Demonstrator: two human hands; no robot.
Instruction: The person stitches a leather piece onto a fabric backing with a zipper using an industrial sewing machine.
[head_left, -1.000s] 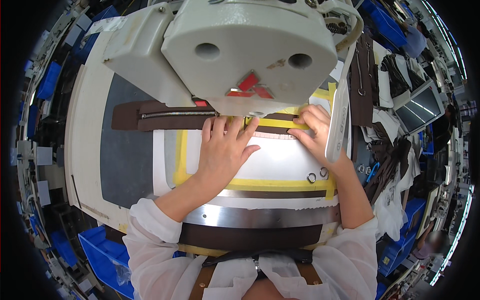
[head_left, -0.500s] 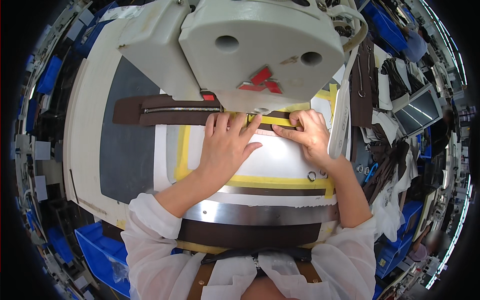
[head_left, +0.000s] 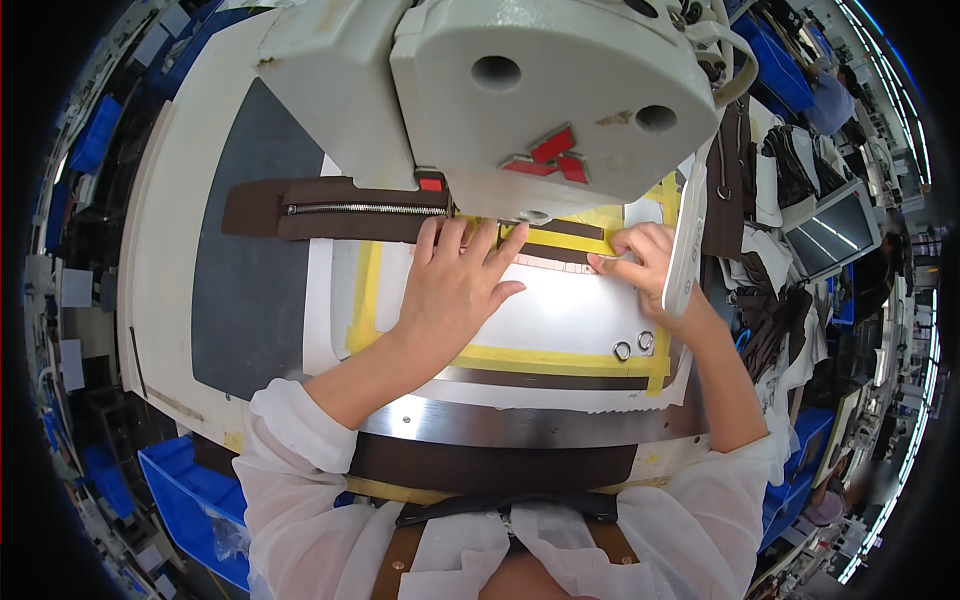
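A long brown fabric strip with a metal zipper lies across the work surface and passes under the head of a pale sewing machine. My left hand rests on it just in front of the machine, palm down, fingers spread. Right of those fingers, a yellow band runs along the brown material. At the band's right end is my right hand, its fingers bent and its thumb drawn in against the strip. Below the strip, a pinkish ruler tape shows. The needle area is hidden.
A white sheet framed with yellow tape lies beneath, carrying two metal rings. A steel bar crosses in front. Blue bins stand at lower left. Brown pieces and a screen are at right.
My right hand has slid to the right along the strip, uncovering more of the brown and yellow material. My left hand keeps nearly the same spot. The machine appears shifted right as the view moved.
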